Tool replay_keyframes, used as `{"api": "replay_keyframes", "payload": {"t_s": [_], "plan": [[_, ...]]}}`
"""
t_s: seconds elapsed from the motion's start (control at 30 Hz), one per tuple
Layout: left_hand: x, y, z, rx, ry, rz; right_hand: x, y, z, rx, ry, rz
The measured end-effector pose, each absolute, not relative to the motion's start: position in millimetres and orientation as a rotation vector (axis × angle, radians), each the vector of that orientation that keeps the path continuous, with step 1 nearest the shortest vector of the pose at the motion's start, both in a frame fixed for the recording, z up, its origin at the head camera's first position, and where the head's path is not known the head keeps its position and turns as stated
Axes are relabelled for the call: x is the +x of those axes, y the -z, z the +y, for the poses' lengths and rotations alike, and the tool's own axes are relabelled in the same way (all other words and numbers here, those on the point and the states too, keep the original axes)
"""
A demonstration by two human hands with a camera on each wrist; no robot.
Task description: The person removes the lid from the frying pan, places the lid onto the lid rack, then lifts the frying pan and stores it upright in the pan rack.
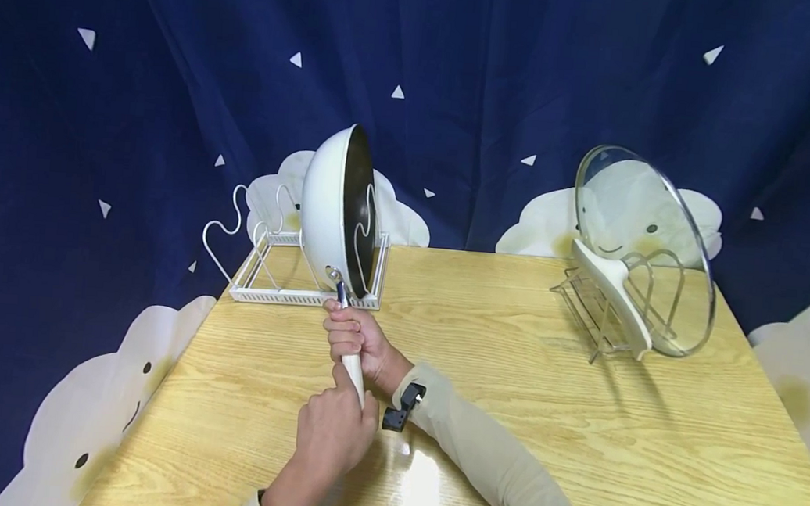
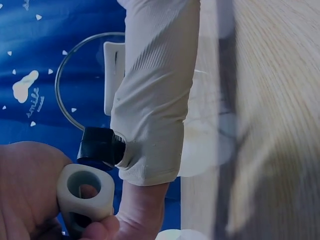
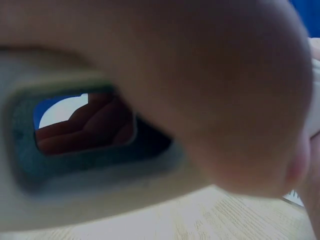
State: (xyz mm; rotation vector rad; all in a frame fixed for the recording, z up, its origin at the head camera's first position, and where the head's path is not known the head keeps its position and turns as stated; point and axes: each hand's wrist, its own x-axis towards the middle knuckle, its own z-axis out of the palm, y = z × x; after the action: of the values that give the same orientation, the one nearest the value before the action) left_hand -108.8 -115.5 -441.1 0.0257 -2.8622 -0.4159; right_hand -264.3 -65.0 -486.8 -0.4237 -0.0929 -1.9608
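A white wok point(image 1: 324, 200) with a dark inside stands on edge in a white wire rack point(image 1: 261, 296), its long handle point(image 1: 353, 368) pointing toward me. My right hand point(image 1: 363, 340) grips the handle close to the wok's bowl, fingers curled round it. At the handle's near end my left hand point(image 1: 336, 428) holds it between thumb and fingers. The left wrist view shows the holed handle end point(image 2: 90, 192) against the left hand point(image 2: 30, 190). In the right wrist view a blurred part of a hand point(image 3: 225, 110) covers much of the slotted handle point(image 3: 100, 185).
At the right, a glass lid point(image 1: 698, 305) with a white grip point(image 1: 614, 287) leans in a metal wire rack point(image 1: 599, 341). Both racks stand on the wooden table point(image 1: 477, 329) near its back edge. A blue curtain point(image 1: 460, 69) hangs behind.
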Motion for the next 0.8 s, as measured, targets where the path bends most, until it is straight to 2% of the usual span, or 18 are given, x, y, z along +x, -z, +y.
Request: {"api": "replay_keyframes", "payload": {"t_s": [0.53, 0.8], "plan": [[-115, 460, -121, 0.048, 0.434, -2.825, -274, 497, -67, -0.443, 1.967, 0.037], [-116, 466, -130, 0.055, 0.471, -2.860, -278, 501, -68, -0.458, 2.026, 0.301]]}}
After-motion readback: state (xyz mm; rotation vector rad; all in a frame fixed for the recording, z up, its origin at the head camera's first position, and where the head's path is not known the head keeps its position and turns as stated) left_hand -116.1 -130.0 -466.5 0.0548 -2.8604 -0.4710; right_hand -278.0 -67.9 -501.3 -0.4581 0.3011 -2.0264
